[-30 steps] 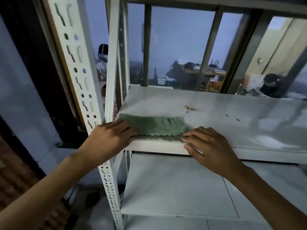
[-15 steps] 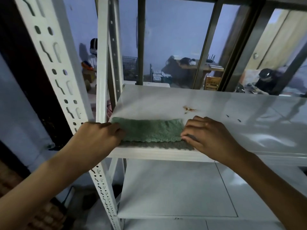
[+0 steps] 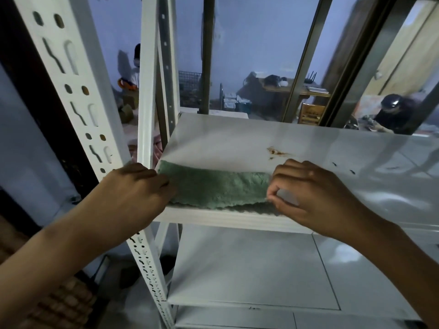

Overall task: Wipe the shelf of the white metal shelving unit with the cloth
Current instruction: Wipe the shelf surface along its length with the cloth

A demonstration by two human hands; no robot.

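A green cloth (image 3: 215, 186) lies folded into a long strip along the front edge of the white metal shelf (image 3: 237, 138). My left hand (image 3: 133, 191) grips the cloth's left end at the shelf's front left corner. My right hand (image 3: 308, 193) pinches the cloth's right end between thumb and fingers. A brown rust stain (image 3: 276, 151) marks the shelf just behind my right hand, with small dark specks (image 3: 343, 168) to its right.
A perforated white upright post (image 3: 78, 96) stands at the front left of the unit. A lower shelf (image 3: 249, 269) sits below. Behind the unit is a glass window with dark frames (image 3: 301, 60), showing a room with people in it.
The cloth has been drawn out flatter and wider. My right hand has curled from a flat press into a pinch on the cloth's right end. The view has come closer to the shelf.
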